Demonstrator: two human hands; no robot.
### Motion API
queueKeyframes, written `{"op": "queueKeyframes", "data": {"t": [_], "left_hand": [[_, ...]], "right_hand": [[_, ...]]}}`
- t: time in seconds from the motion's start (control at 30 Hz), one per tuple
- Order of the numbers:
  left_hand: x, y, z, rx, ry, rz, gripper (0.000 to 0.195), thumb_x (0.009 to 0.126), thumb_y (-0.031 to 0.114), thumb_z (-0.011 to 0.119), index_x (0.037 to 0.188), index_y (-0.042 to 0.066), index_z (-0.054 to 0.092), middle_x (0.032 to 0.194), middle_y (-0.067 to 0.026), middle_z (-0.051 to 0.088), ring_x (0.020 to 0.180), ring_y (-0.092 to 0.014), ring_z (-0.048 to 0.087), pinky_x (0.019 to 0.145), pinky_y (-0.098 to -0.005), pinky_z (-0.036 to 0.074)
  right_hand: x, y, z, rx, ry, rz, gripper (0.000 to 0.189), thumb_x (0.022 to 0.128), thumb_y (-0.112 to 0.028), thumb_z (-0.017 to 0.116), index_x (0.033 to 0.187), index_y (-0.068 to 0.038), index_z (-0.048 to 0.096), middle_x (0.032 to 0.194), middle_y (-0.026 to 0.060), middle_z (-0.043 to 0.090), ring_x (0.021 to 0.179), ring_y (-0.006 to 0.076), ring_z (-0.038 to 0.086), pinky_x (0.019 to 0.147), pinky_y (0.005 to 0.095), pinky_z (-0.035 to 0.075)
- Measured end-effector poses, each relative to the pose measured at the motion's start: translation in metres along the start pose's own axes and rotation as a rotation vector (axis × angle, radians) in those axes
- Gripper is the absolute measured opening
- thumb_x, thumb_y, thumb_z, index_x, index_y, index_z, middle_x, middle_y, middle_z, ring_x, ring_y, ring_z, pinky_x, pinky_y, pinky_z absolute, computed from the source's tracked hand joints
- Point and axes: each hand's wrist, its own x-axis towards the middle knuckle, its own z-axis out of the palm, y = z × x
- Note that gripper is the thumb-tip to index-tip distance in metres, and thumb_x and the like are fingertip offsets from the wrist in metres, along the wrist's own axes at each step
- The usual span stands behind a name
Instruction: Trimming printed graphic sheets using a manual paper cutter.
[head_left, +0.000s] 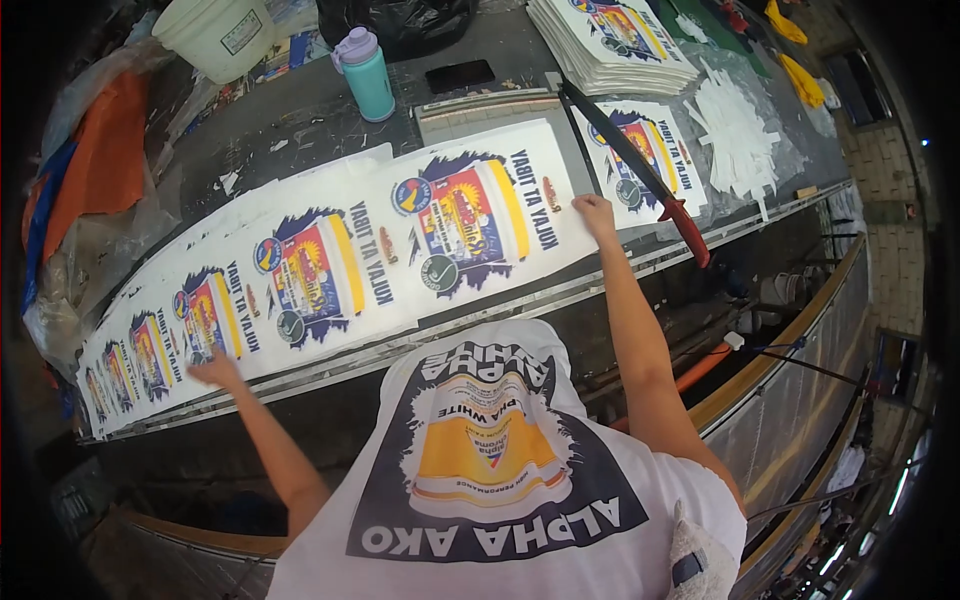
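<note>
A long white printed sheet (390, 300) with several repeats of one colourful design lies along the dark worktable. My right hand (595, 215) pinches the sheet's right edge between thumb and fingers. My left hand (217, 371) is on or just over the sheet's near part at the left, slightly blurred; whether it grips anything cannot be told. Right of the sheet, the long black blade of a guillotine paper cutter (622, 142) slants down to its red handle (686, 232). A cut printed sheet (679, 124) lies beyond the blade, and the cutter's grey bed (480, 120) shows behind the long sheet.
A thick stack of printed sheets (645, 79) stands at the back right, beside a heap of white paper strips (731, 127). A turquoise bottle (367, 82), a black phone (460, 75), a white bucket (217, 37) and a black plastic bag (397, 26) stand or lie farther back.
</note>
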Motion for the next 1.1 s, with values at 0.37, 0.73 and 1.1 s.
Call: {"op": "queueKeyframes", "data": {"t": [0.37, 0.73, 1.1], "left_hand": [[-0.387, 0.398, 0.031, -0.067, -1.132, 0.988, 0.106, 0.075, 0.062, 0.076, 0.160, 0.019, 0.030, 0.170, -0.0137, 0.008, 0.154, -0.047, 0.003, 0.108, -0.0830, 0.006], [-0.437, 0.468, 0.084, 0.293, -1.198, 1.011, 0.129, 0.061, 0.081, 0.074, 0.163, 0.025, 0.021, 0.171, -0.0139, 0.002, 0.154, -0.047, -0.010, 0.102, -0.0870, -0.002], [-0.435, 0.470, 0.082, 0.385, -1.214, 1.046, 0.129, 0.061, 0.083, 0.073, 0.164, 0.027, 0.017, 0.171, -0.0137, -0.001, 0.153, -0.048, -0.010, 0.103, -0.0865, 0.005]], "right_hand": [[0.015, 0.007, -0.010, -0.125, 0.070, -0.055, 0.030, 0.080, -0.025, 0.075, 0.095, 0.000, 0.078, 0.091, 0.0126, 0.076, 0.085, 0.0205, 0.070, 0.083, 0.0326, 0.053], [-0.024, -0.106, -0.108, 0.371, -0.088, -0.036, 0.046, 0.096, -0.031, 0.067, 0.132, -0.003, 0.060, 0.114, 0.0171, 0.067, 0.096, 0.0290, 0.068, 0.079, 0.0367, 0.054], [-0.174, -0.142, -0.136, -0.376, -0.467, -0.033, 0.079, 0.098, -0.021, 0.054, 0.160, -0.002, 0.008, 0.124, 0.0256, 0.065, 0.097, 0.0400, 0.069, 0.084, 0.0461, 0.055]]}}
